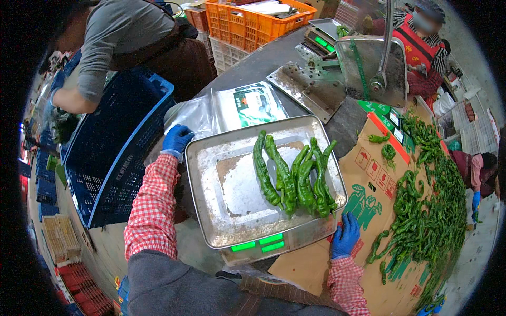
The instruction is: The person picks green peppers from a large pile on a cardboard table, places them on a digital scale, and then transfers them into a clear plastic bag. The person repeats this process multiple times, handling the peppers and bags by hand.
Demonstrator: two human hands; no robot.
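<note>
Several long green peppers [294,177] lie side by side on the right half of a worn metal weighing tray [229,185]. The tray sits on a digital scale [292,249] with lit green displays facing me. My left hand [176,140], in a blue glove, is at the tray's upper left corner with its fingers curled at the edge of some clear plastic bags [193,114]. Whether it pinches a bag cannot be made out. My right hand [346,236], also gloved in blue, rests beside the scale's right corner over printed cardboard [365,158], with nothing visible in it.
More green peppers [431,205] are heaped on the cardboard at right. Behind the tray stands a metal bag-sealing device [336,75] with a lever, and another scale [320,39]. A blue crate [118,150] and a bending person [126,35] are at left. An orange crate [253,23] stands beyond.
</note>
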